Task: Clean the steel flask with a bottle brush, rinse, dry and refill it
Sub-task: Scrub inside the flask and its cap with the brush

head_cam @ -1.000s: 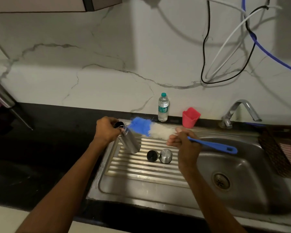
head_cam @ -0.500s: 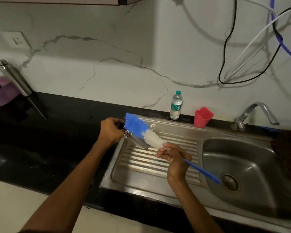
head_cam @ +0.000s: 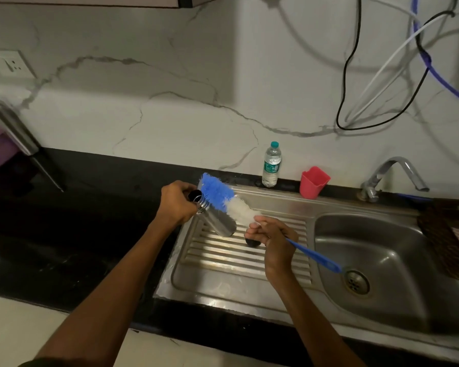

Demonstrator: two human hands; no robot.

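- Since half a second ago, we see little movement of the bottle brush (head_cam: 224,201).
- Left hand (head_cam: 176,205) grips the steel flask (head_cam: 217,221) neck.
- Right hand (head_cam: 274,241) holds the brush handle.

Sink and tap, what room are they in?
Most likely a home kitchen. There is a steel sink with a ribbed draining board, a tap over it, and a dark counter below a marble-look wall with a socket.

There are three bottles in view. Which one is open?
The steel flask gripped in the left hand: its dark mouth is uncapped. The plastic water bottle by the wall has its teal cap on, and the tall steel bottle at far left is capped.
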